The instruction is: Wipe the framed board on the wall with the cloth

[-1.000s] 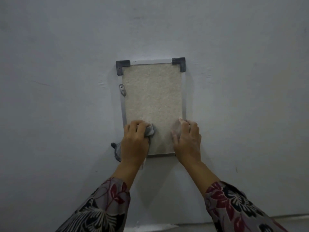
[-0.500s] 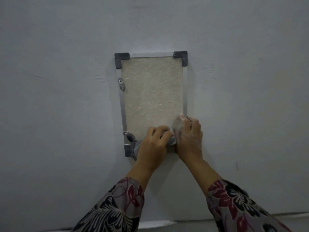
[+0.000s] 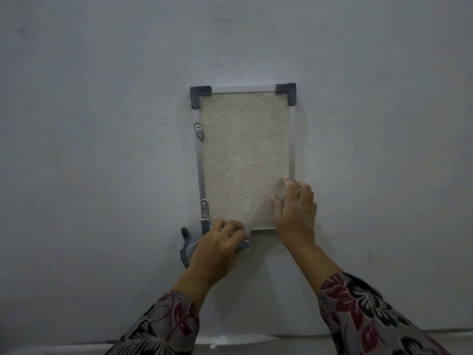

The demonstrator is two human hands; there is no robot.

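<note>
One cloth [image 3: 188,249] at the corner of one framed board [image 3: 243,155] on a grey wall [image 3: 102,149].
Two floral sleeves [image 3: 166,326] enter at the bottom. The left hand [image 3: 220,243], its grip curled round the grey cloth, sits at the board's lower left corner. The right hand [image 3: 294,208] lies flat on the lower right, holding nothing. The board hangs centre frame, with two dark corner caps [image 3: 201,94] on top.

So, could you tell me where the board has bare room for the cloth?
The board is bare from the top corner caps down to the right hand, between the clips and the right rail. Crowded along the bottom: the left hand grips the cloth at the lower left corner, the right hand rests lower right.
</note>
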